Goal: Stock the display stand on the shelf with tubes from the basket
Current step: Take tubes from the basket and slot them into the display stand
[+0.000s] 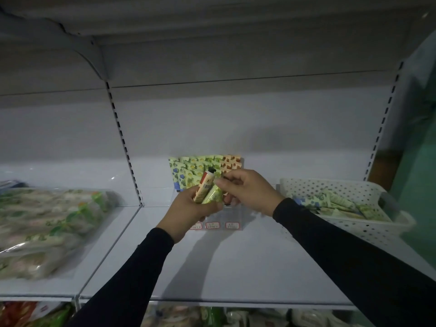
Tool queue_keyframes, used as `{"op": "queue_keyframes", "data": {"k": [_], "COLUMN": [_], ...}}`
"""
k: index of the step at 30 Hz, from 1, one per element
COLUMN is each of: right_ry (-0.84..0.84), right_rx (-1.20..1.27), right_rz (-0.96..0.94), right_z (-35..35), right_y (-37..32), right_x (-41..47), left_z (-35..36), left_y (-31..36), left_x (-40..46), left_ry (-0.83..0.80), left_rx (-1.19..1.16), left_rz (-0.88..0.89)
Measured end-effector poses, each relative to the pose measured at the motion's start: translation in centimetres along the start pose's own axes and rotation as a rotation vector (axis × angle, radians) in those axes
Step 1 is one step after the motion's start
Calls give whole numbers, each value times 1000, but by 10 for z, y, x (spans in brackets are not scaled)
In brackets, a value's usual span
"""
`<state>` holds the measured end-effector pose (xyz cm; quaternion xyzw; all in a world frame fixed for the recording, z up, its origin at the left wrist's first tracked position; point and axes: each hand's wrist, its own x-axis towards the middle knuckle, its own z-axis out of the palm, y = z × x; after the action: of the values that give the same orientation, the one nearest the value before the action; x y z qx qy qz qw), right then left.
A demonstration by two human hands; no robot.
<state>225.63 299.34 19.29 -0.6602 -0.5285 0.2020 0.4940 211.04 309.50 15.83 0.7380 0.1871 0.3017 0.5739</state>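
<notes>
My left hand (188,210) grips two tubes in front of the display stand: a cream and red tube (205,186) with a black cap and a green tube (213,195). My right hand (247,190) pinches the top of the green tube. The clear display stand (232,219) sits at the back of the white shelf (236,267), with rows of green, blue and orange patterned tubes (203,165) standing in it. The white perforated basket (354,232) on the right holds several more tubes (330,204).
Clear bags of green and white packaged goods (47,223) fill the left shelf section. A slotted upright (125,147) divides the sections. Price labels (212,225) line the stand's front. More packaged goods lie on the shelf below (212,317).
</notes>
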Motion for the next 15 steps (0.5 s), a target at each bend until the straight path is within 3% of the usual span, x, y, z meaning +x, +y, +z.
{"op": "queue_keyframes", "data": {"k": [6, 15], "right_ry": [-19, 101], "right_rx": [329, 607], "right_rz": [116, 288], "right_z": [-18, -27], "right_y": [7, 13], "right_x": [-7, -9], "left_z": [1, -9], "left_y": [4, 5], "left_x": [-1, -3], "left_ry": [-47, -63], "left_rx": [-89, -232], "left_rz": [-52, -155]}}
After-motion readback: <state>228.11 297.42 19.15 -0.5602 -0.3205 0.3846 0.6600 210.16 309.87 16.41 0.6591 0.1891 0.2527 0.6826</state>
